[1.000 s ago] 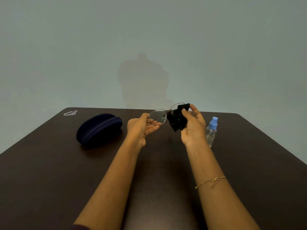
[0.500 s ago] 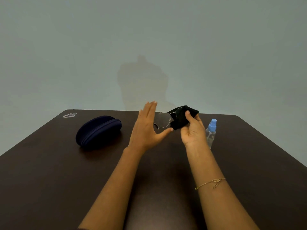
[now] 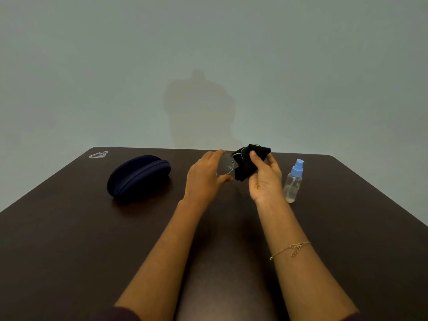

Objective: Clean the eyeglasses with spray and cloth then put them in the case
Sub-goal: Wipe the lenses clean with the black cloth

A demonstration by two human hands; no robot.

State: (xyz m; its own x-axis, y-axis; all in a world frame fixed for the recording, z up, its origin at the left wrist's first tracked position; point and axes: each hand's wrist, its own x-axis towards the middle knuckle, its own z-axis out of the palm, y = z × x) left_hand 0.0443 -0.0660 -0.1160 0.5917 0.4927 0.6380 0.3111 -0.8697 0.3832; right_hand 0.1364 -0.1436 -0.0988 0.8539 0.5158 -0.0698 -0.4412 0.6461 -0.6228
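Thin wire-rimmed eyeglasses (image 3: 225, 165) are held in the air above the far middle of the table. My left hand (image 3: 205, 176) pinches one lens between fingers and thumb. My right hand (image 3: 265, 177) grips a black cloth (image 3: 249, 161) wrapped over the other lens, which is hidden under it. A dark blue zipped case (image 3: 139, 176) lies shut on the table to the left. To the right of my right hand stands a small clear spray bottle (image 3: 293, 181) with a blue cap.
The dark brown table (image 3: 69, 239) ends at a far edge near a plain grey wall. A small clear clip-like item (image 3: 98, 155) lies at the far left corner. A gold bracelet (image 3: 290, 249) circles my right forearm.
My left hand, spread flat and off the glasses half a second ago, has come back and taken hold of the bare lens. The right hand kept the cloth on the other lens.
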